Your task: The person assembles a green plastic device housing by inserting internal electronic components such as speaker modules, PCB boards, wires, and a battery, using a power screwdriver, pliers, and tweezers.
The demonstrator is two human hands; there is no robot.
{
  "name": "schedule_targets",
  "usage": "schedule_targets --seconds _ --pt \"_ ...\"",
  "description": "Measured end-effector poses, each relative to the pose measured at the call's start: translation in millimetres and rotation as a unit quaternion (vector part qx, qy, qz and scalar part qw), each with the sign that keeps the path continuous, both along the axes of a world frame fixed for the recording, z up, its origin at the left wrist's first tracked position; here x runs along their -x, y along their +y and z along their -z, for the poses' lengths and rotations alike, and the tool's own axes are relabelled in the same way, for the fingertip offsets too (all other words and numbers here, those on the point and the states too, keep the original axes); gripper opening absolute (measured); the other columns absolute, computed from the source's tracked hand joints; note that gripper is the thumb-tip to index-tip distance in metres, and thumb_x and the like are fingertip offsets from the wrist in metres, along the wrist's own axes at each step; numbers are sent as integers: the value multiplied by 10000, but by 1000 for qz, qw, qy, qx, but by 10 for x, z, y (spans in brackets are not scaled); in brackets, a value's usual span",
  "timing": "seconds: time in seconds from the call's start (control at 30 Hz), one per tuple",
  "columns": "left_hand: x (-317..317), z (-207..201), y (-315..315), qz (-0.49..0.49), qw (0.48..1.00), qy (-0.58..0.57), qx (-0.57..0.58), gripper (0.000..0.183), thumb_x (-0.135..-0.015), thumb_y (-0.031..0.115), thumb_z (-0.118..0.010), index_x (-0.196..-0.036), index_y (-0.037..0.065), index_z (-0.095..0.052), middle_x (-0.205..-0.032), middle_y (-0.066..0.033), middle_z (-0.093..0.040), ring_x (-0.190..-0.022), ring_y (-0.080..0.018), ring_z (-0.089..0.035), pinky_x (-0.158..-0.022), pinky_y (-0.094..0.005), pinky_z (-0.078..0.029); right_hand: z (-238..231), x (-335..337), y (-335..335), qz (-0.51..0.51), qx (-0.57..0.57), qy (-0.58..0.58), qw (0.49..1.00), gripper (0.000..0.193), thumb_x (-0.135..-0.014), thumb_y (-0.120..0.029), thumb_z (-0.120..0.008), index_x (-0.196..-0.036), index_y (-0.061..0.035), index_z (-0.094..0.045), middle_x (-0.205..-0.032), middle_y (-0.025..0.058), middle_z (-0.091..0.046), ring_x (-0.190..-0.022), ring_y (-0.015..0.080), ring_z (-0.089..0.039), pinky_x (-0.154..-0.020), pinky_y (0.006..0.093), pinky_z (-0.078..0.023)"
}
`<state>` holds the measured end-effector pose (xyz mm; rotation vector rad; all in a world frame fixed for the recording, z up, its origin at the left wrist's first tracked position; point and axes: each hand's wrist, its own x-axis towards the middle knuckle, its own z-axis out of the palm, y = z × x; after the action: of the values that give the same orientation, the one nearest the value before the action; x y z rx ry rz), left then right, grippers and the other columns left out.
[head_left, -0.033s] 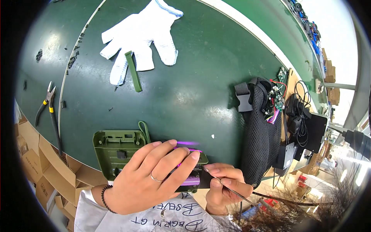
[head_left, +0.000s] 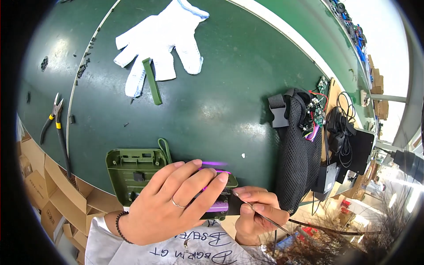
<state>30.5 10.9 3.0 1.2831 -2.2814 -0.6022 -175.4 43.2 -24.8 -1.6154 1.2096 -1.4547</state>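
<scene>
At the bench's near edge sits an olive-green plastic case point(head_left: 138, 165), its ribbed inside facing up, with a green strap loop point(head_left: 165, 150) at its top. My left hand point(head_left: 174, 201) lies palm down across the case, fingers stretched and hiding its middle. Purple parts point(head_left: 218, 206) show beside and under the fingers. At the case's right end, my right hand point(head_left: 260, 212) pinches a thin metal rod-like tool point(head_left: 267, 219), tip toward the case. Its exact kind is unclear.
A white glove point(head_left: 170, 39) lies at the back with a green plastic strip point(head_left: 152, 81) against it. Black-and-yellow pliers point(head_left: 57, 121) rest at left. To the right are a black mesh pouch point(head_left: 298, 154), circuit boards point(head_left: 317, 108) and coiled cables point(head_left: 344, 132). Cardboard boxes point(head_left: 62, 185) stand below left.
</scene>
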Motion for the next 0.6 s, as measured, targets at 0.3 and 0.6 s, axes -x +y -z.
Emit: schedule_targets --seconds 0.3,0.6 --pt "-7 -31 -4 -4 1000 -18 -6 652 -752 260 -704 -1379 103 -620 -1288 -42 -593 -1218 -239 -594 -1034 -400 -488 -24 3 -15 -5 -4 35 999 423 -849 168 -725 -1130 -36 -482 -1040 231 -691 -887 393 -757 -788 474 -660" --pt "-6 -26 4 -10 1000 -14 -4 668 -750 296 -708 -1384 107 -614 -1290 -38 -599 -1218 -233 -600 -1041 -392 -483 -30 28 -5 -17 -7 30 999 452 -839 177 -725 -1145 -54 -485 -1042 232 -695 -900 396 -758 -796 473 -657"
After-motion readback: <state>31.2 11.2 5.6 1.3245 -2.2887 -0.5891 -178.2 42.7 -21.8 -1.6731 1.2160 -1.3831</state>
